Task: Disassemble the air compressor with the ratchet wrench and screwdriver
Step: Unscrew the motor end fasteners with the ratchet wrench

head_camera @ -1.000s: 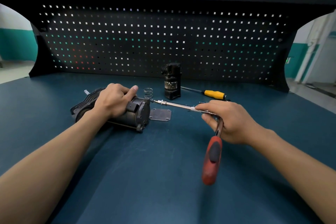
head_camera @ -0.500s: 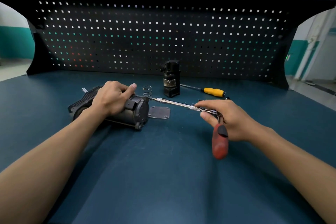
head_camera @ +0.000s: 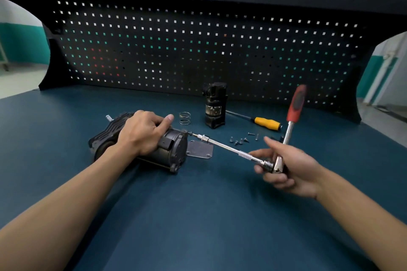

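Gripping compressor (head_camera: pixel 170 153) under left fingers (head_camera: pixel 145 116), ratchet wrench (head_camera: pixel 289 130) between right fingers (head_camera: pixel 276 179)

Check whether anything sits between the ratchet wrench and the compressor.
Nothing visible does. The extension bar of the ratchet wrench runs clear from the right hand to the air compressor; the metal plate lies flat beside it.

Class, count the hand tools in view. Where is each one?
2. The ratchet wrench is held in the right hand, its extension reaching the air compressor under the left hand. The yellow-handled screwdriver lies on the bench behind it. None seems hidden.
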